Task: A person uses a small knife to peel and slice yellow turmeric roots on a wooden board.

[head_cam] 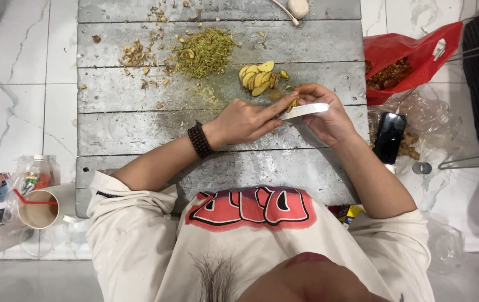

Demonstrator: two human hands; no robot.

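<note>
Your cream printed shirt [250, 223] fills the near view, and both forearms reach out from it over the grey plank table [139, 134]. Your right hand [329, 120] is curled shut around the handle of a knife [305, 110], whose pale blade lies almost level, long axis running left to right, tip toward your left hand [248, 120]. That left hand, with a dark bead bracelet [200, 140] at the wrist, lies flat with its index finger stretched along the blade, pressing on a small yellowish piece of ginger [292, 103] at the blade's far side; how the other fingers grip it you cannot tell. So the piece sits between the two hands, touching the blade, nearer the table's right edge.

Just beyond it lies a heap of yellow ginger slices [259, 77], and further left a mound of finely chopped green herb [203, 51] and some brown peelings [136, 56]. Off the right edge sit a red plastic bag [413, 50] and a dark phone [389, 137]; off the left edge, a paper cup with a red straw [38, 208].
</note>
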